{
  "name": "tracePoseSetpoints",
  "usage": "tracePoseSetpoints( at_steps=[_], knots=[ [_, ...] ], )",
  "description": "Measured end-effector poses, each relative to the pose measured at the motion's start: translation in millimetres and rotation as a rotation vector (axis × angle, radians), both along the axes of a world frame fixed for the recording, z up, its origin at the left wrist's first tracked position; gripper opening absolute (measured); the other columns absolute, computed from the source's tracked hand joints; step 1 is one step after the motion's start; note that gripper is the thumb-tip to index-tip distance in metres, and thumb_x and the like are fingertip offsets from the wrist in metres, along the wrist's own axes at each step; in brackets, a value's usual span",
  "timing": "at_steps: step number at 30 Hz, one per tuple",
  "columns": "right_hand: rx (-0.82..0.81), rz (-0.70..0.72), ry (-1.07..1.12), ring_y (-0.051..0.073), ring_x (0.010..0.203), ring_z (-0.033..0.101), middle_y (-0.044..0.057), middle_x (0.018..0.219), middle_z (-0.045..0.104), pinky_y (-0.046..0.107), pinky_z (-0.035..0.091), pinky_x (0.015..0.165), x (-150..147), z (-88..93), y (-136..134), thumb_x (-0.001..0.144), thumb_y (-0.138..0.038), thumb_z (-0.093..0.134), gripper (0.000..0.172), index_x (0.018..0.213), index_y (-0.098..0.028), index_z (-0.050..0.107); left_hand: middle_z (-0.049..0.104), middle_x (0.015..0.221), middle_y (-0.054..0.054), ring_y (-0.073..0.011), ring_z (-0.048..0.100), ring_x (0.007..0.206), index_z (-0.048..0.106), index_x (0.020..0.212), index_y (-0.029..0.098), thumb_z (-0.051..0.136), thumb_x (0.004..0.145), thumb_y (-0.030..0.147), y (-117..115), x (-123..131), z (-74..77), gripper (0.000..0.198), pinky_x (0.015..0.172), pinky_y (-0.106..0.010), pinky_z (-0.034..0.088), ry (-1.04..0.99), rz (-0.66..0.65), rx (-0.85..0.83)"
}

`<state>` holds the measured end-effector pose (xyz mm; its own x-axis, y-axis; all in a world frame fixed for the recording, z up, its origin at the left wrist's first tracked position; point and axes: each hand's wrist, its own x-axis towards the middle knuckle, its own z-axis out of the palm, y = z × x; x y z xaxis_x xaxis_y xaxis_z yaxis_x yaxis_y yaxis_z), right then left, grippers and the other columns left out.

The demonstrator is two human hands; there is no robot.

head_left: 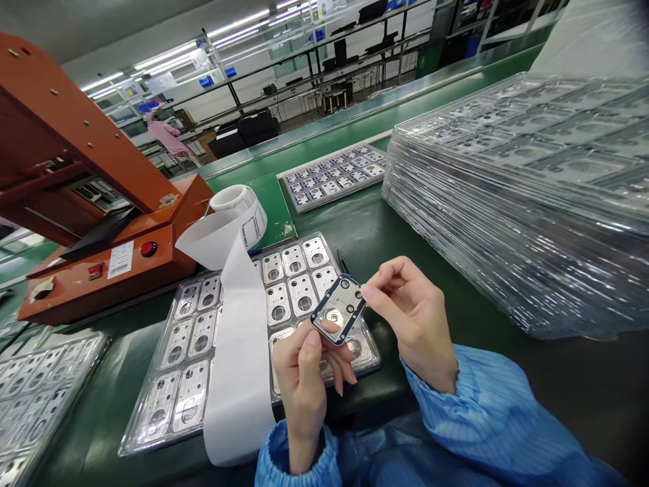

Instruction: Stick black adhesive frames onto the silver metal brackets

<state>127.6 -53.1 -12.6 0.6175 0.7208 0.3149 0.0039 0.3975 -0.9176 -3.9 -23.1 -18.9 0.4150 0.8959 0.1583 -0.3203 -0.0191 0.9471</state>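
A small rectangular metal plate (pixel 341 306) with a dark border and round holes is held tilted above a clear tray of similar parts (pixel 303 297). My left hand (pixel 309 372) pinches its lower left corner between thumb and fingers. At its upper right edge, the thumb and forefinger of my right hand (pixel 413 314) are closed on the plate too. A strip of white backing paper (pixel 238 365) lies across the tray, running down from a roll of labels (pixel 243 213) behind it. Part of the tray is hidden beneath the strip and my hands.
An orange press machine (pixel 116 257) with a red button stands at the left. Tall stacked clear plastic trays (pixel 507 223) fill the right side. Another tray of parts (pixel 334 176) lies farther back, and one (pixel 40 399) at lower left. A person in pink (pixel 170 138) is in the distance.
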Motion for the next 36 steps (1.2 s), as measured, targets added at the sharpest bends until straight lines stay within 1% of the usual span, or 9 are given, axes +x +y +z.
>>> tracePoseSetpoints(
  at_steps=[4,8,11,18,21,25,32,34,36],
  knots=[
    [0.06,0.02,-0.029,0.011,0.064,0.051,-0.003,0.07,0.051,0.022,0.042,0.06,-2,1.1,-1,0.082,-0.014,0.06,0.014,0.078,-0.019,0.047,0.062,0.053,-0.001,-0.0109,0.054,0.034,0.062,0.073,0.014,0.049,0.087,0.042,0,3,3.5,0.033,0.028,-0.017,0.036,0.066,0.095,-0.064],
    [0.113,0.134,-0.111,0.011,0.064,0.051,-0.003,0.071,0.051,0.024,0.042,0.06,-5,1.4,-4,0.083,-0.012,0.057,0.014,0.082,-0.021,0.045,0.053,0.05,0.005,-0.0084,0.046,0.029,0.058,0.072,0.018,0.057,0.082,0.044,-4,8,10.3,0.028,0.026,-0.018,0.032,0.124,0.186,-0.098],
    [0.11,0.19,-0.165,0.012,0.065,0.051,-0.002,0.071,0.052,0.026,0.042,0.062,-6,0.1,-7,0.083,-0.011,0.056,0.015,0.084,-0.02,0.045,0.046,0.043,0.007,-0.009,0.046,0.029,0.057,0.072,0.019,0.059,0.082,0.04,-5,8,12.9,0.023,0.027,-0.017,0.031,0.18,0.159,-0.05],
    [0.023,0.28,-0.13,0.01,0.06,0.049,-0.003,0.07,0.051,0.025,0.04,0.059,-3,1.0,-7,0.088,-0.018,0.053,0.007,0.084,-0.019,0.047,0.048,0.039,0.006,-0.0087,0.043,0.027,0.052,0.063,0.019,0.056,0.084,0.038,-4,3,9.9,0.028,0.028,-0.019,0.026,0.274,0.151,0.034],
    [0.014,0.281,-0.161,0.01,0.058,0.048,-0.004,0.067,0.05,0.024,0.04,0.058,-4,1.8,-6,0.087,-0.019,0.055,0.009,0.086,-0.019,0.046,0.049,0.04,0.004,-0.0083,0.043,0.028,0.055,0.06,0.018,0.056,0.084,0.036,-3,1,9.4,0.03,0.029,-0.02,0.025,0.299,0.123,0.056],
    [-0.009,0.307,-0.213,0.011,0.058,0.047,-0.005,0.064,0.047,0.024,0.04,0.057,-4,1.4,-8,0.086,-0.016,0.055,0.011,0.089,-0.02,0.045,0.043,0.039,0.003,-0.0069,0.041,0.031,0.051,0.048,0.016,0.056,0.082,0.031,-1,-4,8.5,0.037,0.032,-0.02,0.025,0.344,0.077,0.064],
    [-0.036,0.326,-0.28,0.01,0.054,0.046,-0.005,0.062,0.047,0.023,0.039,0.053,-3,0.8,-11,0.086,-0.017,0.053,0.012,0.093,-0.022,0.044,0.037,0.04,0.004,-0.0066,0.033,0.037,0.048,0.046,0.016,0.055,0.08,0.031,-1,-3,13.8,0.038,0.038,-0.023,0.021,0.365,0.054,0.055],
    [-0.075,0.355,-0.334,0.011,0.053,0.047,-0.004,0.061,0.048,0.022,0.039,0.05,-2,1.6,-11,0.088,-0.02,0.053,0.004,0.087,-0.022,0.049,0.037,0.04,0.003,-0.0069,0.033,0.04,0.046,0.044,0.016,0.054,0.08,0.028,-4,-1,17.2,0.038,0.042,-0.024,0.023,0.375,0.026,0.09],
    [-0.066,0.395,-0.385,0.011,0.049,0.046,-0.001,0.057,0.048,0.021,0.038,0.043,0,1.2,-9,0.088,-0.024,0.054,0.018,0.071,-0.02,0.053,0.038,0.041,0.003,-0.0072,0.032,0.042,0.045,0.045,0.016,0.053,0.08,0.026,-5,1,19.1,0.037,0.045,-0.025,0.023,0.376,0.009,0.115]
  ],
)
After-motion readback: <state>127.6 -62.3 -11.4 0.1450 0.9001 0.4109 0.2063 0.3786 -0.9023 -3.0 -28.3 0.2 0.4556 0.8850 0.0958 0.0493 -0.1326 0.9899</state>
